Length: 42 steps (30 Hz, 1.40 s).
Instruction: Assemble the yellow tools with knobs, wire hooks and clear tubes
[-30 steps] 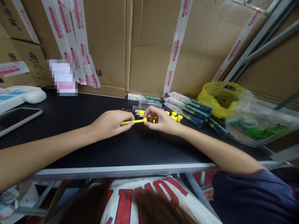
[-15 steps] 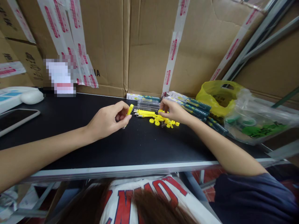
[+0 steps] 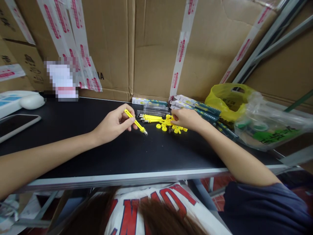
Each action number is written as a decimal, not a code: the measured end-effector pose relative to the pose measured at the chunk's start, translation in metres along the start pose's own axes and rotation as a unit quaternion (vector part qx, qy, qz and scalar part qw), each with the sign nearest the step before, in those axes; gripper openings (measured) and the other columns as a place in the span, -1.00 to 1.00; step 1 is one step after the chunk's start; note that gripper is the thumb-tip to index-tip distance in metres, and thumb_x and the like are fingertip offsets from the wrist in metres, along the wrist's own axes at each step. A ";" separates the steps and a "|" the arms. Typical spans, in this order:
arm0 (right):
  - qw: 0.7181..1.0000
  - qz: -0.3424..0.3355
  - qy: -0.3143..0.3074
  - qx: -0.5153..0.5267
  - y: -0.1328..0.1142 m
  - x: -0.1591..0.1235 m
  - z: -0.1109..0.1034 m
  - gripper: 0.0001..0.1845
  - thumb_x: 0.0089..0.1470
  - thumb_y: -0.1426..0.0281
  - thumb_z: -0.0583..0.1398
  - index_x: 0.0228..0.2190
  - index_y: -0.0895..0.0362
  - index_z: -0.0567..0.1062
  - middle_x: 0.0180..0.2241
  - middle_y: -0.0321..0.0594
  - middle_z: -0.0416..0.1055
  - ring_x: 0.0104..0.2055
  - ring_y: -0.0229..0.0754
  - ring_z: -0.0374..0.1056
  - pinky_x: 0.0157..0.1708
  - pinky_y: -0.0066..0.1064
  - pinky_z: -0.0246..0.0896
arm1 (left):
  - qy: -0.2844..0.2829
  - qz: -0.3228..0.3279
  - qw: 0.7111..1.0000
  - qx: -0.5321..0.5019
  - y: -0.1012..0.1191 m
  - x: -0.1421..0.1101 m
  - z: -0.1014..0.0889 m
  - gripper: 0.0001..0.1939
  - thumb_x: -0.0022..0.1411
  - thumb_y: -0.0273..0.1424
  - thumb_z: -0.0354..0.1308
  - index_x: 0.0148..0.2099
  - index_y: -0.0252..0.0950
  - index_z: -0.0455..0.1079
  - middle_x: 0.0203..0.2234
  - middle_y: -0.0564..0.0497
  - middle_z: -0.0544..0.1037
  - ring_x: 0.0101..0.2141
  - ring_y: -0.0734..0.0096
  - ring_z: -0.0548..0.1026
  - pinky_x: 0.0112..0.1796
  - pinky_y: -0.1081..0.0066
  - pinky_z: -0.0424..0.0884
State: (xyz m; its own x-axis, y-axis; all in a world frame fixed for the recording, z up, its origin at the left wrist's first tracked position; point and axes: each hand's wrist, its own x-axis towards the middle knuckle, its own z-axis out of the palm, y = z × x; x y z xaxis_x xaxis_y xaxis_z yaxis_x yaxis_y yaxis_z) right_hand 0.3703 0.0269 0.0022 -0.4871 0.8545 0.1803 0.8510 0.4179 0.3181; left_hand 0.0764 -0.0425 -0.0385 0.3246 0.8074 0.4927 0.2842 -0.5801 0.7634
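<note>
Between the thumb and fingers of my left hand (image 3: 117,122) is a slim yellow plastic stick (image 3: 134,120) with a metal tip. It slants down to the right, tip lowest, above the black tabletop. My right hand (image 3: 185,118) is at the pile of small yellow parts (image 3: 167,122), its fingers curled down into the pile's right side. The fingertips are partly hidden, and whatever they pinch cannot be made out. Left of the pile lie several similar yellow sticks (image 3: 152,117) with metal ends. Small dark springs (image 3: 170,129) lie among the loose parts.
Behind the sticks are clear plastic tubes (image 3: 155,110) and printed slim boxes (image 3: 195,106). A yellow plastic bag (image 3: 226,101) and a clear bag (image 3: 266,130) sit at the right. A phone (image 3: 18,125) and a white device (image 3: 17,99) are at the left. Cardboard (image 3: 156,49) walls the back.
The yellow stick in my left hand has swung round, and its metal tip now points down to the right. My right hand has shifted slightly right and turned palm down over the parts.
</note>
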 end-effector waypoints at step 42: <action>0.969 -0.142 0.127 0.158 -0.064 0.056 -0.018 -0.86 0.14 0.33 0.14 -0.27 0.14 0.41 -0.27 -0.20 0.48 -0.31 -0.22 0.33 -0.39 -0.41 0.03 | -0.054 -0.112 0.986 -0.109 -0.011 0.006 0.011 -0.80 0.33 -0.29 0.02 -0.09 -0.30 0.22 -0.62 0.10 0.50 -0.75 0.64 0.34 -0.74 0.70 0.11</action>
State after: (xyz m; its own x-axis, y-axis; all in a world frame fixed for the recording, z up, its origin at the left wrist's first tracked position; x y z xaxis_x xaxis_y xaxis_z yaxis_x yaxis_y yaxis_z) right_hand 0.2852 0.0424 0.0088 -0.7085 0.6052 0.3630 0.6744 0.7321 0.0956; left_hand 0.0849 -0.0326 -0.0485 0.3736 0.8896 0.2629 0.1632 -0.3421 0.9254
